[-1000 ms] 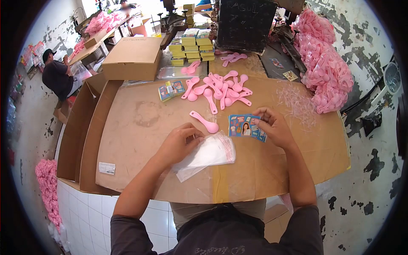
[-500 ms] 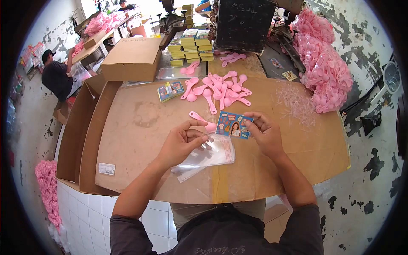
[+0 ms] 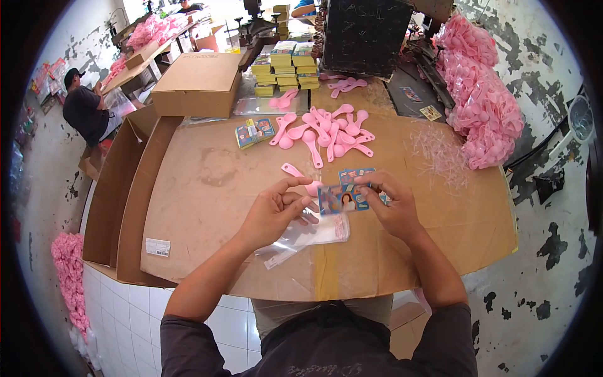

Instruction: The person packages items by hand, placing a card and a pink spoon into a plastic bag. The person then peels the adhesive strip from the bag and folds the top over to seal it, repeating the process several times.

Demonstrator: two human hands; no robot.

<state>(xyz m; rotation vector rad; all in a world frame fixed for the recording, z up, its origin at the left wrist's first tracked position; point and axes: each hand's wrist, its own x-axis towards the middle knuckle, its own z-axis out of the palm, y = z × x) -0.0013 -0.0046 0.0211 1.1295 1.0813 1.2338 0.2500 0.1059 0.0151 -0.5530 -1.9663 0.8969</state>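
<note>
My right hand pinches a small blue printed card with a person's picture on it; a second blue card shows behind it. My left hand is curled at the card's left end, thumb and fingers on a clear plastic bag that is hard to see. The card's left part looks hazy. Below the hands lie flat clear bags on the cardboard-covered table. One pink spoon lies just beyond the left fingertips, partly hidden by the card.
Further back lie a heap of pink spoons and a bundle of cards. Stacks of cards and a cardboard box stand behind. Bagged pink spoons pile up at right. A person sits at far left.
The right hand's card has moved down and slightly left, closer to the left fingers. A second card now shows behind it.
</note>
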